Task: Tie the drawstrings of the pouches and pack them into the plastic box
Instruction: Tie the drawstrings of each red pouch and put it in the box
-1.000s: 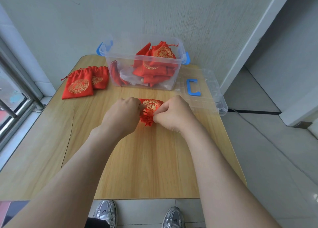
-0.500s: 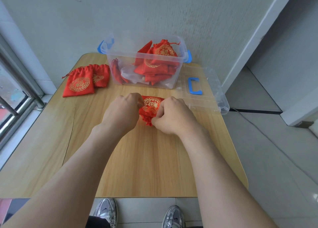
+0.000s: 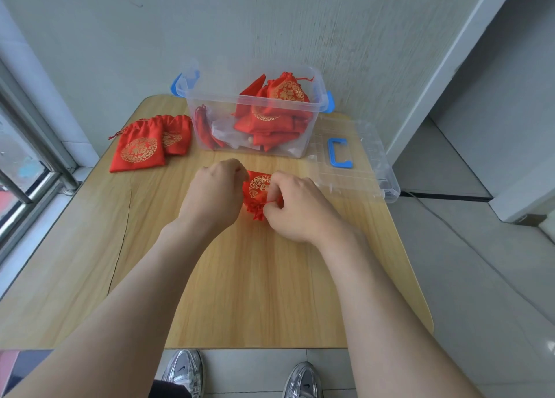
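The pouch (image 3: pixel 258 187) lies on the table (image 3: pixel 240 277), a little in from the far edge and just in front of the plastic box (image 3: pixel 216 109), with its gathered mouth turned towards the person. The right hand (image 3: pixel 295 205) has a tight fingertip grip on the thin red drawstring (image 3: pixel 270 200), right at the ruffled neck. The left hand (image 3: pixel 214 193) is curled closed against the pouch's left side. From here I cannot tell whether its grip is on cloth or on the other cord end, since the knuckles hide it.

This looks like the knotting step. To do it well I'd draw the two ends apart evenly and low along the table, so the knot seats against the gathers rather than up the cord. The left hand should steady the neck so the pouch doesn't skid. A cord this thin can slip, so pinch close to the knot.

Several pouches (image 3: pixel 270 118) are already heaped in the box, and two more (image 3: pixel 138 148) wait near the far left corner. The clear lid (image 3: pixel 360 163) lies at the right edge.
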A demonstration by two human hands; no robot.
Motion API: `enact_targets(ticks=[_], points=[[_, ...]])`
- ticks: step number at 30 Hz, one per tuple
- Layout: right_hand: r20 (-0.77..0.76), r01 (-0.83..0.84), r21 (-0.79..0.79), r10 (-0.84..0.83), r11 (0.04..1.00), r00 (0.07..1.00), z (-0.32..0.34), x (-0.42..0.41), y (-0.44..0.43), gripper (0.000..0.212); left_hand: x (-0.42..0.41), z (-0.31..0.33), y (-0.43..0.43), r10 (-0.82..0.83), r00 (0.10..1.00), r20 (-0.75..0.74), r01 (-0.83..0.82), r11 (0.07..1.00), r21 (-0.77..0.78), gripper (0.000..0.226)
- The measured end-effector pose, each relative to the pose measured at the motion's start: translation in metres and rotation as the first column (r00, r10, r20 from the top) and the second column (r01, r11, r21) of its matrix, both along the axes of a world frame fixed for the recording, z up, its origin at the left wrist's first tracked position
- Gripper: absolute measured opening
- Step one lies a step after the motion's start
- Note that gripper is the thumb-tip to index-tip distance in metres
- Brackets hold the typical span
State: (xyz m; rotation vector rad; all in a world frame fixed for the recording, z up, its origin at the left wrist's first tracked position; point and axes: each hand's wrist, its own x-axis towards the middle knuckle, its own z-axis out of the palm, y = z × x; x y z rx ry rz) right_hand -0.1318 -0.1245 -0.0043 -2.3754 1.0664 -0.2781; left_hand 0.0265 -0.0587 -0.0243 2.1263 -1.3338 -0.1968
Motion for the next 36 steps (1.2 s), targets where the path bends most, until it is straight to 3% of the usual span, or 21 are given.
enact_targets(ticks=[3,8,11,14,17,19,22,26,31,34,36], points=[[0.089,0.058,0.035,-0.061,0.998,0.994,0.001,-0.002,-0.003,0.005,-0.002,0.006,0.0,-0.031,0.985,-0.169,0.031,1.0,-0.004,0.03],[0.213,0.168,0.107,-0.188,0.98,0.959,0.007,0.002,-0.006,0.009,-0.002,0.004,0.004,-0.169,0.979,-0.11,0.187,0.965,0.182,0.063],[0.307,0.209,0.17,-0.253,0.963,0.917,0.008,0.004,-0.008,0.008,-0.001,-0.002,0.002,-0.197,0.98,-0.025,0.198,0.963,0.185,0.042],[0.453,0.226,0.257,-0.323,0.94,0.831,0.009,0.009,-0.012,0.008,-0.002,0.0,-0.003,-0.199,0.975,-0.097,0.202,0.979,0.019,0.016],[0.547,0.195,0.367,-0.381,0.91,0.745,0.011,0.011,-0.014,0.02,-0.006,0.007,-0.004,-0.172,0.965,-0.196,0.163,0.985,-0.064,0.012],[0.528,0.171,0.395,-0.375,0.903,0.762,0.011,0.009,-0.013,0.03,-0.007,0.007,-0.006,-0.139,0.961,-0.239,0.127,0.99,-0.067,0.011],[0.467,0.221,0.354,-0.377,0.909,0.8,0.006,0.007,-0.013,0.042,-0.007,0.009,-0.006,-0.141,0.909,-0.393,0.091,0.986,-0.141,0.01],[0.495,0.217,0.4,-0.409,0.89,0.766,-0.002,0.009,-0.018,0.045,-0.007,0.012,-0.006,-0.125,0.835,-0.536,0.01,0.977,-0.214,0.013],[0.559,0.148,0.351,-0.334,0.925,0.759,-0.01,0.014,-0.019,0.037,-0.002,0.01,-0.01,-0.065,0.847,-0.528,-0.094,0.959,-0.269,0.018],[0.618,0.261,0.235,-0.351,0.936,0.703,-0.013,0.018,-0.023,0.031,0.001,0.008,-0.012,-0.041,0.867,-0.497,-0.121,0.95,-0.289,0.014],[0.668,0.353,0.108,-0.331,0.93,0.667,-0.009,0.019,-0.024,0.029,0.003,0.004,-0.013,0.001,0.919,-0.395,-0.117,0.955,-0.272,0.01]])
